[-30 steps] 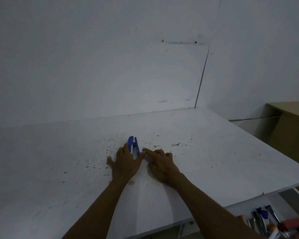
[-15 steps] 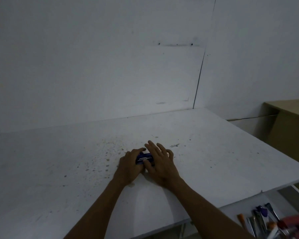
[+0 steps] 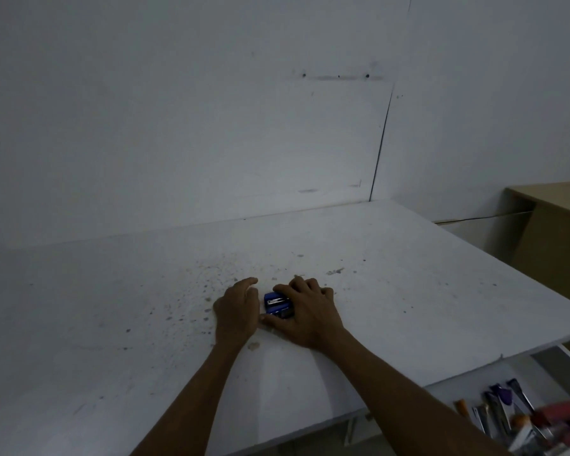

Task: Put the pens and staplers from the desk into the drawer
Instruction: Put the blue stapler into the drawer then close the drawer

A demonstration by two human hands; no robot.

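A small blue stapler (image 3: 276, 303) lies on the white desk (image 3: 408, 291), its metal plate facing up. My right hand (image 3: 305, 312) curls over it, fingers on its far side and thumb along its near side. My left hand (image 3: 239, 309) rests flat on the desk just left of the stapler, fingers apart, no longer touching it as far as I can see. The open drawer (image 3: 520, 413) shows at the lower right below the desk edge, holding several pens and staplers.
Dark specks dot the desk surface left of my hands. White walls close off the back and right. A wooden desk (image 3: 560, 225) stands at the far right. The desk's front edge runs diagonally from lower middle to right.
The stapler stood open and upright by my left hand a second ago. It now lies folded under my right hand, and my left hand has drawn off to the left.
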